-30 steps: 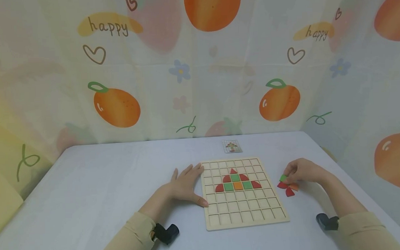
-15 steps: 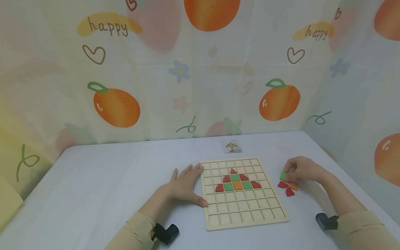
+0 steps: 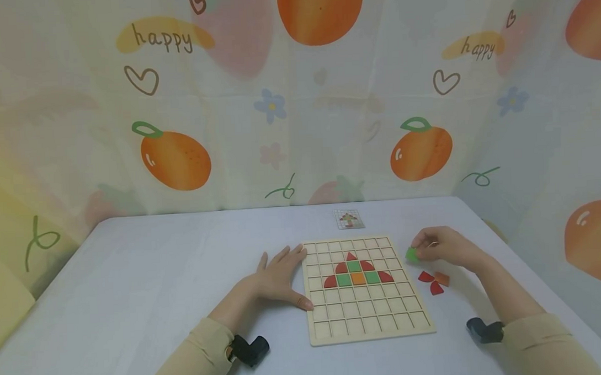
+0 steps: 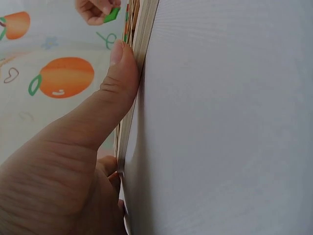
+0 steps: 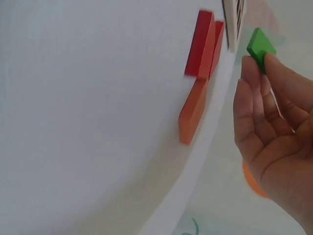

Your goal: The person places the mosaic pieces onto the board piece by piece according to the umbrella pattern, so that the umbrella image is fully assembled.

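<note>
My right hand [image 3: 449,247] pinches a green square block [image 3: 411,254] between thumb and fingertips, held above the table just off the board's right edge. The right wrist view also shows this green block [image 5: 260,43] at the fingertips. Spread along the left edge of a wooden grid board [image 3: 335,324] is my left hand [image 3: 276,279], its thumb and fingertips touching the rim. On the board, a red triangle [image 3: 351,256] tops rows of green squares, an orange square [image 3: 358,278] and red curved-edge blocks.
Right of the board lie two red blocks [image 3: 436,288] and an orange block [image 3: 442,279], close together. Behind the board a small card [image 3: 348,219] with a printed grid picture lies on the white table [image 3: 184,280]. A fruit-print curtain [image 3: 229,129] hangs behind.
My right hand has lifted the green block away from the loose blocks and moved it left and back, toward the board. The left hand stays on the board's edge.
</note>
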The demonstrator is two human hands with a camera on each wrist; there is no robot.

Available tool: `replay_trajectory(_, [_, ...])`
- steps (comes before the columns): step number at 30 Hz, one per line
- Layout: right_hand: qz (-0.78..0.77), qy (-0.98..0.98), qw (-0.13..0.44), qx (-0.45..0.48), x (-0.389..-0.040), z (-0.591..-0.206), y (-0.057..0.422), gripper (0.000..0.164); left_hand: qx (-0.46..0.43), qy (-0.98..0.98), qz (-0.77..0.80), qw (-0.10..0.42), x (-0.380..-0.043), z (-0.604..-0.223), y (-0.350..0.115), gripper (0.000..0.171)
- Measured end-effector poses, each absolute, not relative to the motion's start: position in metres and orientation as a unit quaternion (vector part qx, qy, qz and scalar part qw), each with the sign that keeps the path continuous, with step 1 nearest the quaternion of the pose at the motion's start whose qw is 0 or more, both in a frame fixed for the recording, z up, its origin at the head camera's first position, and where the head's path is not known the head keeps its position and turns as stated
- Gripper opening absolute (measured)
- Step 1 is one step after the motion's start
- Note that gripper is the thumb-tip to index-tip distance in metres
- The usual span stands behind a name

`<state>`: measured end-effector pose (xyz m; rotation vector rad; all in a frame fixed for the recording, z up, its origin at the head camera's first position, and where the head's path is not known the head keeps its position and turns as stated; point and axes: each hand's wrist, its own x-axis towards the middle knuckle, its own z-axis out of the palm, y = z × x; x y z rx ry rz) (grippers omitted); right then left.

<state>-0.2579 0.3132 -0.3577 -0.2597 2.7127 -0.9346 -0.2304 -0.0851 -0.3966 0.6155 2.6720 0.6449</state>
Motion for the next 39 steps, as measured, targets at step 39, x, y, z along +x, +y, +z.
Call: replay_trajectory(39, [-0.338, 0.886, 0.212, -0.235, -0.235, -0.358, 0.217, 0.011, 0.221, 0.935, 0.227, 0.160, -0.233, -0.403, -0.086, 0.122])
